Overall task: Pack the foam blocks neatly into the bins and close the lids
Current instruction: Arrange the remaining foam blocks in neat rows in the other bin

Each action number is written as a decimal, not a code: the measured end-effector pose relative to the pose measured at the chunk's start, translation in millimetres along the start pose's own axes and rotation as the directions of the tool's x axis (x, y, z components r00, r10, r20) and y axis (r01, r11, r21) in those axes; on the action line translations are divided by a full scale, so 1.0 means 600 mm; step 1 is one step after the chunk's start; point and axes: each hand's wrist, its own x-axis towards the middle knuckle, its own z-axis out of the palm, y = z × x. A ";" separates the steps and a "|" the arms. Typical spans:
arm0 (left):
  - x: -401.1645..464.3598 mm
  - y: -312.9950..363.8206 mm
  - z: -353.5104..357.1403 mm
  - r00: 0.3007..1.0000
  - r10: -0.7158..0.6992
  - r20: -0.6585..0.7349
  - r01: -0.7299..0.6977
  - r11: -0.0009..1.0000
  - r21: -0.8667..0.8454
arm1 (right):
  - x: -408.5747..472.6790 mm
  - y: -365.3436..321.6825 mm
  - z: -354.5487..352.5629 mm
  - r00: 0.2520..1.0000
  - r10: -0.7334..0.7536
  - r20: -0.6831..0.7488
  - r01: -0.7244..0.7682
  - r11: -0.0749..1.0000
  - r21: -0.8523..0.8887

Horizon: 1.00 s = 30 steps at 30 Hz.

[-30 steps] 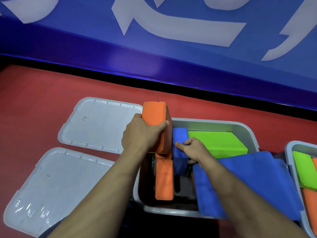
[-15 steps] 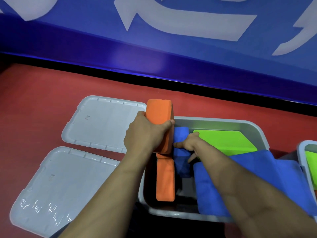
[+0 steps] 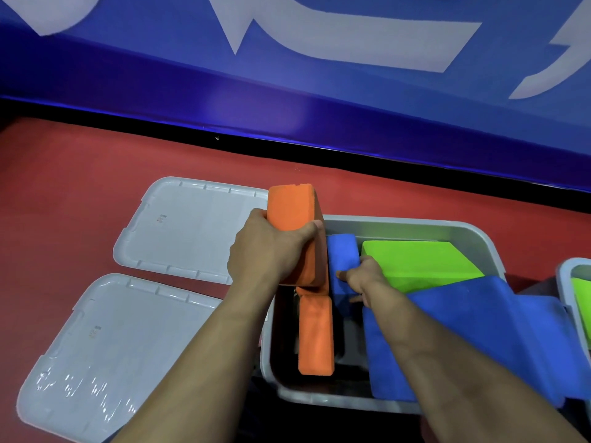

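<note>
Since the earlier frames our right hand (image 3: 359,276) has slid lower along the upright blue block (image 3: 343,260), while our left hand (image 3: 271,251) has kept the orange block (image 3: 292,215) raised over the left end of the grey bin (image 3: 473,238). We wrap the left fingers and thumb round that block, gripping it on end, wrist bent down. Our right fingers press the blue block aside; whether they curl round it we cannot tell. A second orange block (image 3: 315,337) stands on edge in the bin, a green block (image 3: 415,260) lies at the far side, and a large blue block (image 3: 463,337) leans over the near rim. We judge the held block should descend straight into the gap beside the standing orange one, the right hand holding the blue block clear. Both lids, the far lid (image 3: 192,225) and the near lid (image 3: 112,353), lie off to the left.
</note>
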 end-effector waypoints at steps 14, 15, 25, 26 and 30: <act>0.000 0.001 0.010 0.999 0.033 -0.004 -0.033 0.999 0.022 | 0.026 0.014 0.007 0.988 -0.156 -0.010 0.129 0.851 -0.509; 0.001 0.001 0.012 0.999 0.034 -0.004 -0.034 0.999 0.024 | 0.024 0.016 0.000 0.978 -0.208 -0.019 0.155 0.783 -0.603; -0.006 0.012 0.021 0.998 0.054 0.013 -0.055 0.998 0.044 | -0.019 0.044 -0.040 0.842 -0.525 0.126 0.303 0.266 -0.915; -0.007 0.013 0.022 0.998 0.056 0.013 -0.057 0.997 0.050 | -0.021 0.045 -0.039 0.816 -0.556 0.162 0.320 0.200 -0.926; -0.010 0.016 0.023 0.998 0.061 0.017 -0.062 0.996 0.058 | -0.015 0.050 -0.042 0.737 -0.618 0.275 0.350 0.001 -0.937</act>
